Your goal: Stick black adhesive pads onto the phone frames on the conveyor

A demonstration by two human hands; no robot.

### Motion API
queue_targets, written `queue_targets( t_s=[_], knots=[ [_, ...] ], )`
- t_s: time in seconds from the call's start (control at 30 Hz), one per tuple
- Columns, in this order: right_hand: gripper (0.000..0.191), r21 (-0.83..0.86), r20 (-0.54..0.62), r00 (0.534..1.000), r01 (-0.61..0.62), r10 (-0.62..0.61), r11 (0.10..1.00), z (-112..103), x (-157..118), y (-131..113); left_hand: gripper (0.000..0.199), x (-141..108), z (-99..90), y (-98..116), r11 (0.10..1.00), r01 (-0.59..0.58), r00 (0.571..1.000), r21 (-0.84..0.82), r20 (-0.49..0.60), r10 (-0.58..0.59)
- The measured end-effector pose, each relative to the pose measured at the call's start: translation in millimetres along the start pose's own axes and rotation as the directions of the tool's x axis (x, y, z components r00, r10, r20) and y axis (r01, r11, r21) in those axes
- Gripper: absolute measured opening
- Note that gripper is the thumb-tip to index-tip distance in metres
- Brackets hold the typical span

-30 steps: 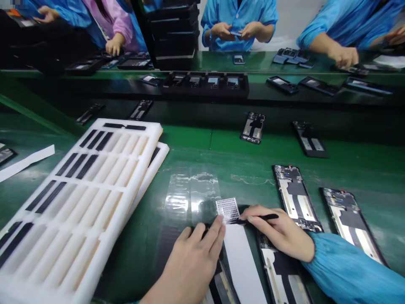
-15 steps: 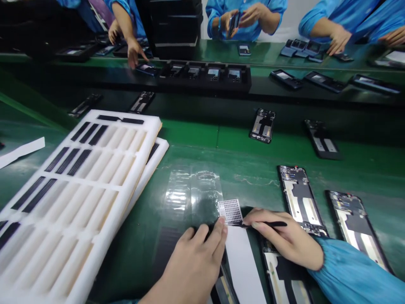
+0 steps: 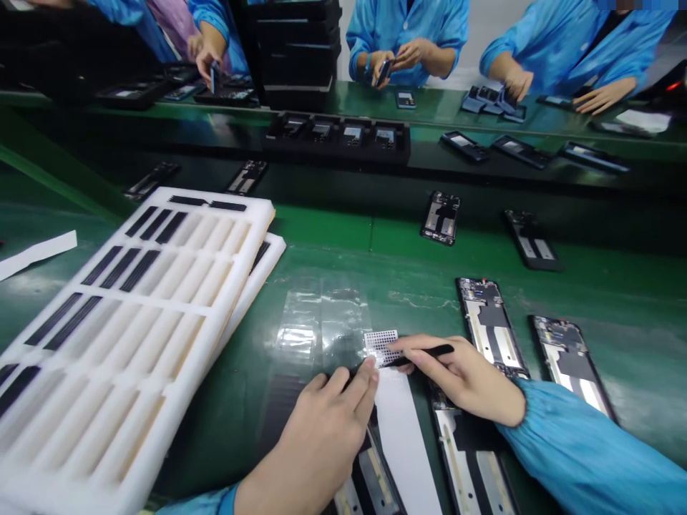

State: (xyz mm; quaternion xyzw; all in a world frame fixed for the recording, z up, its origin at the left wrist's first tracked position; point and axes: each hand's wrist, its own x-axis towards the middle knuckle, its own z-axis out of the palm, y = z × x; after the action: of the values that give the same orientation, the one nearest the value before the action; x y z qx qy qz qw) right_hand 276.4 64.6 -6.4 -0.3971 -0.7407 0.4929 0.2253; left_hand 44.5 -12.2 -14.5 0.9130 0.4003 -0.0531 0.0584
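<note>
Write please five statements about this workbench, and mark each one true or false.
1. The right hand holds a thin black tool. True.
2. The left hand lifts a phone. False: the left hand rests at the dotted sheet.
3. A white paper strip lies between two opened phones. True.
4. Every slot in the upper white tray holds black strips. False: only some do.
5. A second white tray lies partly underneath. True.
</note>
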Motion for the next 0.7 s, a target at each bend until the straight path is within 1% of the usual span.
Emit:
queue_targets(
  t_s=[0.07, 0.1, 0.13, 0.17, 0.2, 0.23, 0.27, 0.3, 0.33, 0.37, 0.4, 0.43, 0.47, 0.5, 0.53, 0.57, 0.6, 0.63, 0.7],
  knots=[
    [0.036, 0.073, -0.089, 0.995, -0.033, 0.04, 0.997, 5.1, -1.6, 4.8, 0.072, -0.2, -0.2, -1.0, 1.0, 0.01, 1.0, -0.011, -0.021, -0.01],
    [0.037, 0.106, -0.133, 0.99, -0.039, 0.053, 0.994, 5.8, -3.3, 7.8, 0.071, -1.2, -0.5, -1.5, 1.0, 0.014, 0.999, -0.02, -0.048, -0.015],
    [0.04, 0.134, -0.173, 0.983, -0.041, 0.064, 0.99, 4.8, -6.0, 11.1, 0.068, -2.9, -1.0, -1.8, 0.999, 0.02, 0.995, -0.032, -0.096, -0.023],
    [0.044, 0.156, -0.216, 0.974, -0.039, 0.073, 0.987, 1.9, -10.1, 14.6, 0.065, -5.4, -1.7, -1.7, 0.998, 0.032, 0.984, -0.055, -0.171, -0.041],
    [0.048, 0.169, -0.256, 0.963, -0.038, 0.081, 0.985, -2.6, -15.7, 18.4, 0.061, -8.5, -2.9, -1.1, 0.994, 0.046, 0.96, -0.098, -0.271, -0.072],
    [0.051, 0.176, -0.296, 0.951, -0.035, 0.086, 0.984, -8.3, -22.8, 22.3, 0.056, -11.9, -4.4, 0.0, 0.982, 0.063, 0.919, -0.176, -0.374, -0.126],
    [0.054, 0.18, -0.338, 0.937, -0.033, 0.093, 0.983, -14.5, -31.0, 26.2, 0.051, -15.6, -6.3, 1.6, 0.952, 0.094, 0.867, -0.292, -0.446, -0.222],
    [0.055, 0.177, -0.377, 0.921, -0.033, 0.099, 0.984, -20.2, -39.8, 30.0, 0.045, -19.0, -8.5, 3.9, 0.893, 0.132, 0.816, -0.43, -0.464, -0.344],
    [0.056, 0.166, -0.407, 0.907, -0.038, 0.104, 0.985, -24.9, -48.6, 33.4, 0.041, -21.8, -10.8, 6.7, 0.807, 0.163, 0.781, -0.568, -0.425, -0.457],
    [0.056, 0.151, -0.425, 0.899, -0.048, 0.108, 0.987, -28.2, -56.6, 36.4, 0.039, -23.9, -13.1, 10.3, 0.707, 0.188, 0.775, -0.682, -0.339, -0.534],
    [0.055, 0.133, -0.432, 0.895, -0.06, 0.113, 0.989, -29.8, -63.3, 39.0, 0.038, -25.2, -15.3, 14.5, 0.617, 0.206, 0.791, -0.759, -0.243, -0.562],
    [0.054, 0.117, -0.431, 0.895, -0.071, 0.116, 0.991, -29.9, -68.1, 40.9, 0.039, -25.5, -17.4, 19.3, 0.556, 0.212, 0.817, -0.804, -0.166, -0.552],
    [0.053, 0.106, -0.425, 0.897, -0.08, 0.118, 0.991, -28.8, -71.2, 42.1, 0.04, -25.1, -19.1, 24.5, 0.523, 0.203, 0.848, -0.828, -0.119, -0.517],
    [0.053, 0.101, -0.415, 0.902, -0.086, 0.12, 0.991, -26.9, -72.6, 42.7, 0.04, -24.2, -20.6, 30.0, 0.509, 0.19, 0.874, -0.84, -0.091, -0.477],
    [0.053, 0.098, -0.407, 0.905, -0.088, 0.121, 0.991, -24.7, -72.6, 42.7, 0.039, -23.1, -21.6, 35.5, 0.504, 0.189, 0.892, -0.843, -0.067, -0.447],
    [0.053, 0.095, -0.403, 0.907, -0.087, 0.119, 0.992, -22.6, -71.7, 42.2, 0.037, -21.8, -22.0, 40.6, 0.517, 0.183, 0.906, -0.836, -0.061, -0.418],
    [0.053, 0.093, -0.401, 0.909, -0.085, 0.115, 0.992, -20.7, -70.3, 41.4, 0.035, -20.7, -21.8, 45.0, 0.552, 0.163, 0.92, -0.818, -0.076, -0.384],
    [0.053, 0.09, -0.398, 0.91, -0.082, 0.111, 0.993, -19.4, -68.9, 40.5, 0.035, -19.6, -20.6, 48.5, 0.606, 0.124, 0.936, -0.786, -0.111, -0.334],
    [0.052, 0.084, -0.392, 0.914, -0.074, 0.101, 0.994, -18.0, -66.8, 38.6, 0.04, -17.8, -15.3, 52.6, 0.751, -0.005, 0.957, -0.66, -0.222, -0.189]
  ],
)
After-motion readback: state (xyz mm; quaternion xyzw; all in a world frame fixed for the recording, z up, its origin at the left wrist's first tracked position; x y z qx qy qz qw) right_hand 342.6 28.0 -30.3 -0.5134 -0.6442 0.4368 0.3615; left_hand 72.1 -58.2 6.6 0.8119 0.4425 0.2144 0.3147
